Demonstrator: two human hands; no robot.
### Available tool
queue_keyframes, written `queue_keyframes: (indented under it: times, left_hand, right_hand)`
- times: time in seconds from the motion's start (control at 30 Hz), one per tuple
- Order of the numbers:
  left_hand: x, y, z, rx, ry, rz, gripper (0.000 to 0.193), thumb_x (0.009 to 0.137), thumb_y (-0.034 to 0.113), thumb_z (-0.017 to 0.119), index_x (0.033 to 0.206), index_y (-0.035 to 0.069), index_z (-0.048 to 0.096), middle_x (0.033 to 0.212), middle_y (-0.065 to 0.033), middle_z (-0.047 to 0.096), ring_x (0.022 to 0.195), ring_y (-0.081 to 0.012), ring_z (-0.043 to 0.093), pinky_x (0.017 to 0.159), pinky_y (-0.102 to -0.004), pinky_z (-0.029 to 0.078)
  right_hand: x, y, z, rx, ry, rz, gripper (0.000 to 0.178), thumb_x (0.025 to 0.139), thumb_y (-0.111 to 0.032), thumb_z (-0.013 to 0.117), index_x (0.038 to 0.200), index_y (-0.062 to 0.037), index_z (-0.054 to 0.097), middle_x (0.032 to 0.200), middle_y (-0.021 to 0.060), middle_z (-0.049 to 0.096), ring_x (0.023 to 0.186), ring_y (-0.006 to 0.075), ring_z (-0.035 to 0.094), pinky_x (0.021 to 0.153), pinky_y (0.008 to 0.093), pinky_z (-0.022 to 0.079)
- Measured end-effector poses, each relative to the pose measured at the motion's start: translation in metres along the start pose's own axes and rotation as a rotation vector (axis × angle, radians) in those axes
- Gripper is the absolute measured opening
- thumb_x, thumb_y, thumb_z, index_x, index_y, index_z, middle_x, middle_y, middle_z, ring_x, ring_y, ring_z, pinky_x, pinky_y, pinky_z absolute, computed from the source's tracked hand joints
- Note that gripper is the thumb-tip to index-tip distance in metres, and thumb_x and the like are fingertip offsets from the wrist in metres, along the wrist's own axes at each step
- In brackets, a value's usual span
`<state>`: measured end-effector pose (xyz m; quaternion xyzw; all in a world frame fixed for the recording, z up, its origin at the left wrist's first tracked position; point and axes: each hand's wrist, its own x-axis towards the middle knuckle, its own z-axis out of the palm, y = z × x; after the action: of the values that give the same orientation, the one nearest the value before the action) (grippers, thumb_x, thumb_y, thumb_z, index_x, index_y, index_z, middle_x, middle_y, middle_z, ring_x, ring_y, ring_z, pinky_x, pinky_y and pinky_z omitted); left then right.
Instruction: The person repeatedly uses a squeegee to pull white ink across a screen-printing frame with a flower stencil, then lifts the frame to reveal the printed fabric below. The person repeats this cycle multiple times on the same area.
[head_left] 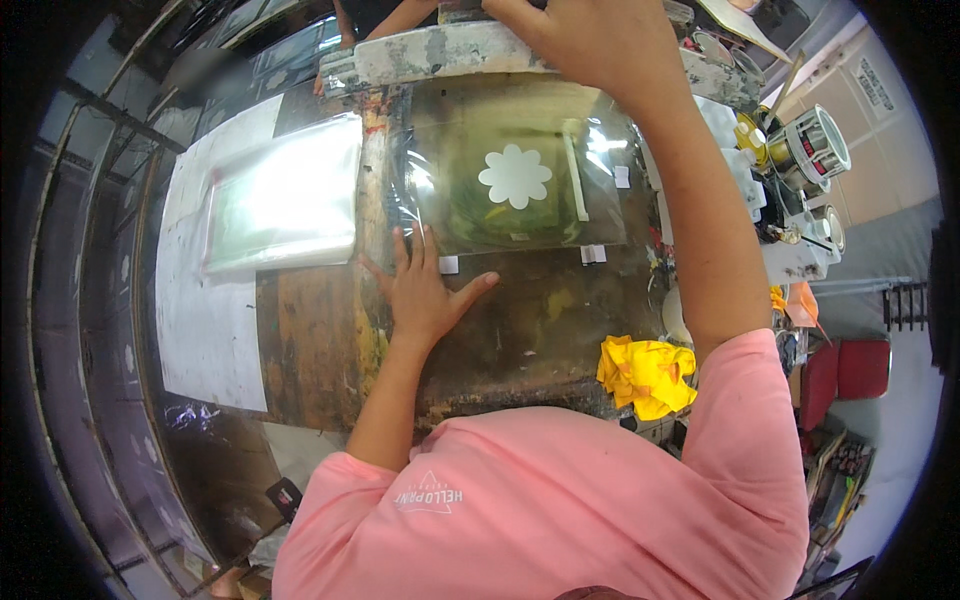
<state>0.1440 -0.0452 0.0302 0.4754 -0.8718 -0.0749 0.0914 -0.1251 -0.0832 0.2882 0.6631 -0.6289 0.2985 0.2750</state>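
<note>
My left hand (pixel 425 295) lies flat with fingers spread on the dark, stained tabletop (pixel 500 340). Its fingertips touch the near-left corner of a clear plastic sheet (pixel 600 215). A white flower shape (pixel 515 177) shows on the sheet, over a greenish patch, with a pale strip (pixel 577 170) to its right. Small white tabs (pixel 593 255) sit along the sheet's near and right edges. My right hand (pixel 585 35) reaches to the far side, above a paint-crusted bar (pixel 450 55); the top edge cuts off part of it, so its grip is hidden.
A stack of glossy clear plastic (pixel 285 190) lies on white paper (pixel 205 330) at left. A crumpled yellow cloth (pixel 648 376) is at the near right edge. Cans and bottles (pixel 810 145) crowd the right side; a metal rack (pixel 85 300) stands left. Another person's arm (pixel 403 15) shows beyond.
</note>
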Motion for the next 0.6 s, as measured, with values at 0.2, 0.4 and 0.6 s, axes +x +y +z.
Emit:
queue_keyframes:
  times: [0.2, 0.4, 0.6]
  left_hand:
    - [0.067, 0.000, -0.044, -0.418, 0.370, 0.089, 0.068, 0.098, 0.045, 0.075, 0.141, -0.007, 0.064, 0.143, -0.0243, 0.067, 0.146, -0.0389, 0.054, 0.130, -0.0568, 0.020]
    - [0.083, -0.079, -0.060, -0.490, 0.517, -0.101, 0.049, 0.099, 0.033, 0.075, 0.141, 0.008, 0.069, 0.141, -0.0178, 0.071, 0.136, -0.0368, 0.064, 0.129, -0.0573, 0.025]
    - [0.086, -0.214, -0.063, -0.150, 0.523, -0.247, 0.053, 0.101, 0.032, 0.072, 0.151, 0.018, 0.062, 0.148, -0.0158, 0.067, 0.144, -0.0359, 0.057, 0.129, -0.0640, 0.021]
  right_hand:
    - [0.018, 0.001, -0.004, -0.022, -0.081, 0.052, 0.048, 0.093, -0.047, 0.061, 0.083, -0.0021, 0.077, 0.079, 0.0209, 0.073, 0.080, 0.0395, 0.072, 0.082, 0.0514, 0.050]
    - [0.013, -0.008, -0.008, -0.004, -0.035, 0.067, 0.044, 0.091, -0.042, 0.066, 0.077, -0.0001, 0.069, 0.074, 0.0229, 0.068, 0.077, 0.0434, 0.068, 0.079, 0.0534, 0.047]
    - [0.009, 0.000, -0.001, -0.014, -0.124, 0.109, 0.055, 0.099, -0.054, 0.062, 0.109, -0.0021, 0.077, 0.095, 0.0206, 0.076, 0.093, 0.0419, 0.072, 0.086, 0.0521, 0.051]
